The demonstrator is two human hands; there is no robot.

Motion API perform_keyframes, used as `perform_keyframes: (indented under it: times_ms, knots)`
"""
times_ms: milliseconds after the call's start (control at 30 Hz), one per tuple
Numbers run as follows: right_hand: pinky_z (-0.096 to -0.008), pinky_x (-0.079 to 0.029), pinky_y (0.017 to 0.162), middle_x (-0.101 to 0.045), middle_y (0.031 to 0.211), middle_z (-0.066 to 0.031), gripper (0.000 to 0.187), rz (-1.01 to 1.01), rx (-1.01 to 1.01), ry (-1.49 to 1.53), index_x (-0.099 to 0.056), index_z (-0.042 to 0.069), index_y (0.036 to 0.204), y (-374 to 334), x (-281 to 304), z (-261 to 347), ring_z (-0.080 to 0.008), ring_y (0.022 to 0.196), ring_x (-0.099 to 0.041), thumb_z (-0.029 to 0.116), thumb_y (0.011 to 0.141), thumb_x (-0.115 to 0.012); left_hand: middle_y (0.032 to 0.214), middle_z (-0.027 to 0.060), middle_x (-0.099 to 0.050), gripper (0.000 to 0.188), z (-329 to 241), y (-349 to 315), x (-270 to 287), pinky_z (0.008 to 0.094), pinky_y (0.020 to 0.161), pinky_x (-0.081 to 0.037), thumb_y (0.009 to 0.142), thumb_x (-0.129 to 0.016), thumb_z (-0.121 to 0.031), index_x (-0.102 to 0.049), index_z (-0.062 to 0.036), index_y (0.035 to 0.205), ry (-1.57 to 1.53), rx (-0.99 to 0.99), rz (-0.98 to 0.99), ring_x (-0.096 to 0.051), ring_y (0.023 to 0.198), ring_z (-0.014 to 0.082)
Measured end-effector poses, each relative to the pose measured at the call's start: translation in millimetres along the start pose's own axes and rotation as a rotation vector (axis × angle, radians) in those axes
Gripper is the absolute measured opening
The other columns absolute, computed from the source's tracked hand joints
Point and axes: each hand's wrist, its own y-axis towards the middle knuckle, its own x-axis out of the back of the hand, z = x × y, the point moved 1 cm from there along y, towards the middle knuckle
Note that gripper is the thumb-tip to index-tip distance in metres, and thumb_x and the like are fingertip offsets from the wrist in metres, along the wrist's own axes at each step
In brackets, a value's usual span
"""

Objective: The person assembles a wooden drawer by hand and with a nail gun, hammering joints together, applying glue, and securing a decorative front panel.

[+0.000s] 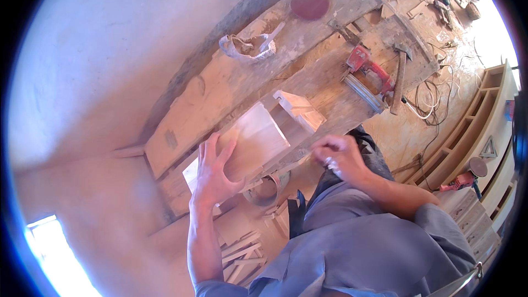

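Board (254, 135): pale, flat, straight-edged wood.

Daylight came bright, uneven. Window (61, 256) at 8 o'clock blew out white; opening (501, 30) at 2 o'clock equally overexposed. Wall (110, 49) toward 10 o'clock glowed pale, soft-edged shadow (126, 126) at 9 o'clock. Right grip (341, 158) near 4 o'clock looked slightly smeared. Lens bowed wooden frame (484, 115) at 3 o'clock; corners fell black.
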Motion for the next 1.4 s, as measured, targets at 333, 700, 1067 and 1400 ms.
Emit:
perform_keyframes:
  times_ms: [333,700,1067,1400]
  knots:
    - [-0.0413,-0.039,0.114,-0.056,0.146,-0.0207,0.066,0.119,0.43,-0.32,-0.055,-0.003,0.141,37.8,8.0,51.7,-0.0296,0.137,-0.052,0.033,0.09,-0.077,0.149,0.02,-0.04,0.081,-15.3,9.9,16.5,0.0501,0.113,-0.041,0.055,-0.088,-0.019,-0.065,-0.0091,0.132,0.0,0.053,0.071,-0.042,0.135,0.0421]
    - [-0.0433,-0.045,0.109,-0.056,0.143,-0.0257,0.07,0.13,0.535,-0.562,-0.057,-0.003,0.138,43.5,9.1,54.4,-0.0408,0.132,-0.055,0.029,0.081,-0.084,0.147,0.0194,-0.043,0.078,-15.3,15.3,28.8,0.0528,0.107,-0.042,0.052,-0.091,-0.018,-0.068,-0.0108,0.126,0.066,-0.068,0.054,-0.046,0.129,0.0407]
    - [-0.0411,-0.048,0.106,-0.059,0.14,-0.0257,0.066,0.125,0.54,-0.511,-0.06,-0.003,0.135,45.6,8.2,58.3,-0.0397,0.129,-0.059,0.021,0.079,-0.086,0.142,0.0228,-0.044,0.079,-12.1,8.3,15.7,0.0547,0.103,-0.045,0.049,-0.091,-0.019,-0.067,-0.0117,0.125,0.033,-0.055,0.045,-0.047,0.124,0.0438]
    - [-0.0415,-0.039,0.115,-0.054,0.146,-0.0266,0.075,0.177,0.481,-0.443,-0.054,-0.004,0.142,47.4,8.4,57.6,-0.0361,0.139,-0.052,0.025,0.081,-0.086,0.141,0.0261,-0.046,0.079,-17.8,14.5,6.6,0.0543,0.102,-0.046,0.051,-0.09,-0.019,-0.065,-0.0032,0.124,0.04,-0.086,-0.017,-0.05,0.123,0.0457]
